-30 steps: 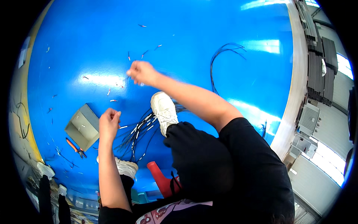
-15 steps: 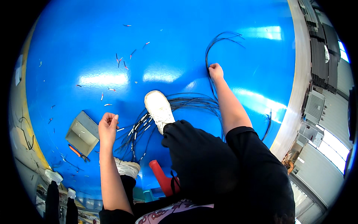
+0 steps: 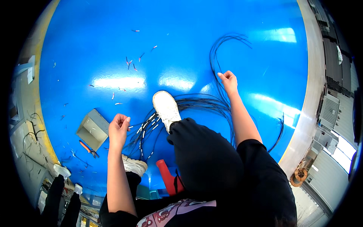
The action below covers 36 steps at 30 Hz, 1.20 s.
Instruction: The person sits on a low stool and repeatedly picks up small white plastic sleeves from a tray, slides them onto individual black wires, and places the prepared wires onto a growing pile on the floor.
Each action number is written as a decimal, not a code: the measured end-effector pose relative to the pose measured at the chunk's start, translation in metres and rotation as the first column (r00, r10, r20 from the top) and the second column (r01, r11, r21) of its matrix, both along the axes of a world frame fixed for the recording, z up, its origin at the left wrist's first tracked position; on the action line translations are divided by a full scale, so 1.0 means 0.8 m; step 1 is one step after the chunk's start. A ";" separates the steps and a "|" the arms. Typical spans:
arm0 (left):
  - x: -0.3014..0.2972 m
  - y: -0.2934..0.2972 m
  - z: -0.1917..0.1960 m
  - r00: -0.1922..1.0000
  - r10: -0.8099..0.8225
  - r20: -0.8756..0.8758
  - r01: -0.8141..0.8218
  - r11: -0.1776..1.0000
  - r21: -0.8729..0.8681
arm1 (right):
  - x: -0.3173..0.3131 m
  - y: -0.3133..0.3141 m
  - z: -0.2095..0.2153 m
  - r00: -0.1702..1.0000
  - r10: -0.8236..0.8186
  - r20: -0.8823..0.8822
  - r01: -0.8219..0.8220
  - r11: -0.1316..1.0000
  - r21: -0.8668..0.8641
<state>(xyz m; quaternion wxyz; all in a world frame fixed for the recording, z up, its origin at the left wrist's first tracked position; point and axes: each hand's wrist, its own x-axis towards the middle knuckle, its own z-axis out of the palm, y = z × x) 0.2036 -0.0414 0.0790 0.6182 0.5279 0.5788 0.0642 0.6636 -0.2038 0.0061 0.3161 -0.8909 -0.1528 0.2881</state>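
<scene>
Glossy blue floor point(image 3: 264, 75); long, thin black cable bundle point(image 3: 204, 104) curving across it, white lace-up shoe point(image 3: 165, 106) on top. Open grey rectangular box point(image 3: 103, 120) left of that. Right forearm angled up-left, right hand point(image 3: 229, 81) pinched, fingertips at the bundle's looped strands; can't tell if one's caught. Left forearm near-vertical, left hand point(image 3: 119, 126) loosely curled beside the white-sleeved cable ends, contents unclear. Orange-handled pliers point(image 3: 89, 148) by box.

Workshop: blue floor point(image 3: 272, 83), black cable bundle point(image 3: 204, 102), pliers point(image 3: 89, 149), spool point(image 3: 300, 175).
</scene>
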 end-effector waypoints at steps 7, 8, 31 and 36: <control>-0.031 -0.009 0.102 0.997 0.022 0.078 -0.029 0.996 0.080 | -0.058 0.103 0.170 0.876 0.336 -0.346 -0.189 0.900 0.394; -0.037 -0.010 0.123 0.995 0.032 0.097 -0.041 0.994 0.099 | -0.068 0.114 0.195 0.861 0.367 -0.352 -0.195 0.878 0.437; -0.173 -0.060 0.345 0.700 0.213 0.681 -0.579 0.728 0.367 | -0.484 0.156 0.440 0.344 0.844 0.412 -0.877 0.132 0.463; -0.180 -0.054 0.336 0.735 0.227 0.639 -0.569 0.719 0.399 | -0.492 0.155 0.456 0.247 0.921 0.302 -0.880 0.083 0.469</control>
